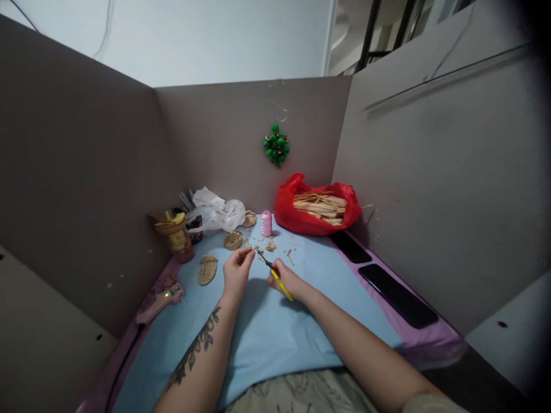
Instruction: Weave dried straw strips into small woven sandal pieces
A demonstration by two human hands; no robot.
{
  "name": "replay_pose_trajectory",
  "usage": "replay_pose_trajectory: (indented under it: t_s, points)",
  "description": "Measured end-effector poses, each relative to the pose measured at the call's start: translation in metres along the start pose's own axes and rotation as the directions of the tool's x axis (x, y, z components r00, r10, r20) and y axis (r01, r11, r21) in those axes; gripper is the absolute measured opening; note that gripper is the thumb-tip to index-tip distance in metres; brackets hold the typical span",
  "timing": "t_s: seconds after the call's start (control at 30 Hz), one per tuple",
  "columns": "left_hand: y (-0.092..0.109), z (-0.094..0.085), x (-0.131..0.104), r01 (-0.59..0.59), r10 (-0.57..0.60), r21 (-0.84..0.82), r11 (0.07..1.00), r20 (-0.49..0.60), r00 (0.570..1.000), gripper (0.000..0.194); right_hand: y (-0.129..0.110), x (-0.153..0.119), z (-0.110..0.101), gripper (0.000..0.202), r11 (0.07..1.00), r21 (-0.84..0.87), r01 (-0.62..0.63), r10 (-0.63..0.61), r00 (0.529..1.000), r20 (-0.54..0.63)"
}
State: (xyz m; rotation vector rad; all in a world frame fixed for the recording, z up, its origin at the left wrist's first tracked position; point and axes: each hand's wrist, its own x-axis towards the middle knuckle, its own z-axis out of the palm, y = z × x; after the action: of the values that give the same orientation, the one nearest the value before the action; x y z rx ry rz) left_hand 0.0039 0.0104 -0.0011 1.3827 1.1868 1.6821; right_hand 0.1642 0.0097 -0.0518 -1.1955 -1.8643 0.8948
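Observation:
My right hand (287,276) is closed on a pair of scissors (280,284) with yellow handles and dark blades. The blades point up and left, their tips close to the fingertips of my left hand (237,268). Those fingers are pinched together; whatever lies between them is too small to make out. Pale straw scraps (271,246) lie scattered just beyond the blades. A small round woven basket (233,240) stands past my left hand, and a flat woven oval piece (208,270) rests to its left.
A red plastic bag (284,215) full of dry straw (321,207) stands at the back right. Two black phones (398,295) lie along the right edge. A pink thread spool (266,223), a white plastic bag (221,215), a pot (175,235) and a pink glue gun (161,301) surround the blue cloth (301,338).

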Motion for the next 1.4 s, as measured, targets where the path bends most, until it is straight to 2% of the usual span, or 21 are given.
replay_pose_trajectory:
  t_s: [0.13,0.27,0.57,0.8,1.03,1.2,1.4]
  points:
    - [0.001,0.001,-0.003,-0.052,0.046,0.086,0.995,0.065,0.997,0.019,-0.006,-0.001,-0.003,0.025,0.999,0.021,0.044,-0.044,0.999,0.018]
    - [0.005,0.003,-0.006,-0.062,0.049,0.104,0.993,0.121,0.991,0.015,-0.012,-0.002,-0.008,0.025,0.996,0.057,0.073,-0.074,0.997,0.012]
    - [0.004,0.005,-0.010,-0.115,0.097,0.143,0.983,0.124,0.988,0.012,-0.012,-0.003,-0.010,0.033,0.996,0.068,0.056,-0.056,0.998,0.003]
    - [0.005,0.004,-0.010,-0.156,0.127,0.191,0.969,0.153,0.980,0.012,-0.015,-0.003,-0.012,0.034,0.998,0.054,-0.016,0.016,1.000,-0.009]
    - [0.006,0.004,-0.011,-0.179,0.144,0.229,0.957,0.162,0.976,0.014,-0.017,-0.002,-0.015,0.034,0.999,0.041,-0.004,0.005,1.000,-0.021]
    - [0.004,0.004,-0.011,-0.198,0.158,0.264,0.944,0.164,0.974,0.018,-0.018,-0.001,-0.016,0.031,0.996,0.001,-0.094,0.094,0.995,-0.020]
    - [-0.001,0.005,-0.009,-0.136,0.105,0.240,0.961,0.136,0.985,0.022,-0.019,0.002,-0.014,0.030,0.985,-0.077,-0.157,0.150,0.985,-0.081]
